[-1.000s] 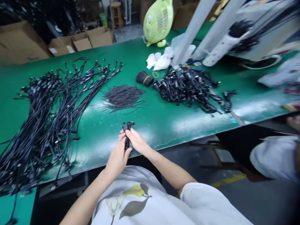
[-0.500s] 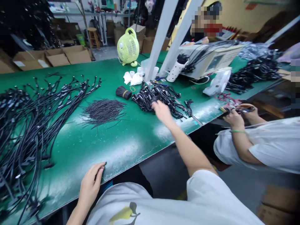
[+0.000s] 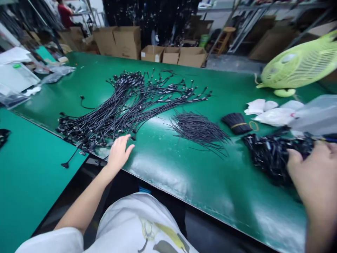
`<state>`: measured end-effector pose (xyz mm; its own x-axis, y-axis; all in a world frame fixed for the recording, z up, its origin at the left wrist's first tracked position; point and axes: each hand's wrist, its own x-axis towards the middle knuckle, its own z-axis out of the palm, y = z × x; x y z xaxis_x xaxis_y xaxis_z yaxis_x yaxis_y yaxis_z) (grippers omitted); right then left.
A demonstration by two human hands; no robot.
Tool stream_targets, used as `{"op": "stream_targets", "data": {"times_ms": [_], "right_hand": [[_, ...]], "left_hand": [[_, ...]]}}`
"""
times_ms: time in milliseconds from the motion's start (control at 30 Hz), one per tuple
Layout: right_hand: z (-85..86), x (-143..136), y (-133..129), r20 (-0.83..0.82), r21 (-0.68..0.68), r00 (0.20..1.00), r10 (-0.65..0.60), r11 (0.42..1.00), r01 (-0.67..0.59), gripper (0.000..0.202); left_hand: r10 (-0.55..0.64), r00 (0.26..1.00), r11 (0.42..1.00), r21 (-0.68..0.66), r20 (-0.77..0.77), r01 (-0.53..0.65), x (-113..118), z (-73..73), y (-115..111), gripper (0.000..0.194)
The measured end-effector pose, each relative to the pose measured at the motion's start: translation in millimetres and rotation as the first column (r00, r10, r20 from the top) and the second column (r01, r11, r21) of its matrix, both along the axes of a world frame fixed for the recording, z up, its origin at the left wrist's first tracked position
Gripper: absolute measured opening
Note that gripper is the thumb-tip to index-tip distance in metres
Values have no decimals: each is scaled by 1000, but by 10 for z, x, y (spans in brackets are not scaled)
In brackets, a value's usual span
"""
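Note:
My left hand (image 3: 119,151) is open, thumb apart from the fingers, at the near edge of a large spread of black cables (image 3: 116,112) with connectors at their ends. My right hand (image 3: 314,168), blurred, is over a heap of coiled black cables (image 3: 273,154) at the right; its fingertips are hard to make out, and whether it grips any cable cannot be seen. Between the hands lies a loose pile of thin black ties (image 3: 197,128). A bundle of such ties (image 3: 236,123), held by a yellow band, sits beside the heap.
The green table (image 3: 163,165) has its front edge close to my body. A green fan (image 3: 297,65) and white packets (image 3: 273,110) are at the back right. Cardboard boxes (image 3: 192,56) line the far side. Plastic bags and papers (image 3: 18,77) lie far left.
The view has swung left, bringing the whole cable spread into sight. My left hand has moved from the bare table edge to the cables. My right hand remains at the coiled heap.

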<state>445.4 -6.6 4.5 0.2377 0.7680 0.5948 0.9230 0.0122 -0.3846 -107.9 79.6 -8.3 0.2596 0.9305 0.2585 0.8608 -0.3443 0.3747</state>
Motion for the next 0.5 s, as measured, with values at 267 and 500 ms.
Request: {"op": "stream_targets", "data": {"times_ms": [267, 500], "right_hand": [[29, -2011, 698, 63, -294, 868, 493, 840, -456, 33], [175, -3788, 1747, 49, -491, 729, 683, 652, -578, 39]], "left_hand": [[-45, 996, 977, -203, 82, 61, -116, 166, 124, 23], [302, 543, 604, -598, 784, 528, -241, 927, -541, 24]]}}
